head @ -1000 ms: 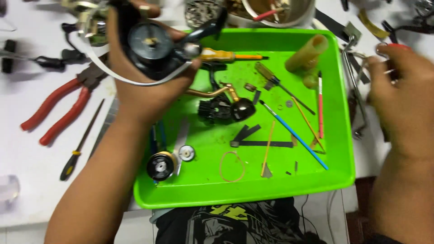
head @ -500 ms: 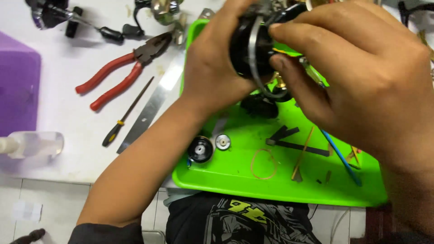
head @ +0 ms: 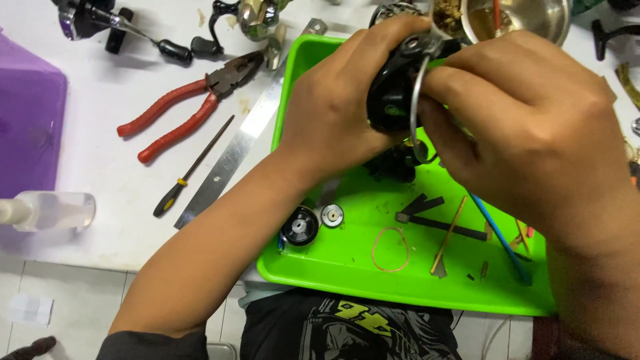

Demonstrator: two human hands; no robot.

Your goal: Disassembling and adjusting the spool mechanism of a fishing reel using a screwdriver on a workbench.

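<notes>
Reel: the black fishing reel body [head: 390, 93] was held above the green tray [head: 293, 87].
Left hand [head: 333, 113]: fingers clamped around the reel.
Right hand [head: 533, 127]: fingers pinched together on its wire bail [head: 415, 100].
Advice: a steady left grip looked wise, over the tray, so loose parts would land there.

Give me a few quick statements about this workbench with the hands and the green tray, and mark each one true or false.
1. Both hands, left hand and right hand, hold the black fishing reel body above the bright green plastic tray. True.
2. The red-handled pliers lie inside the tray. False: they lie on the white table, left of it.
3. A thin tan rubber band lies in the tray. True.
4. The flat steel ruler stands upright. False: it lies flat beside the tray.
</notes>
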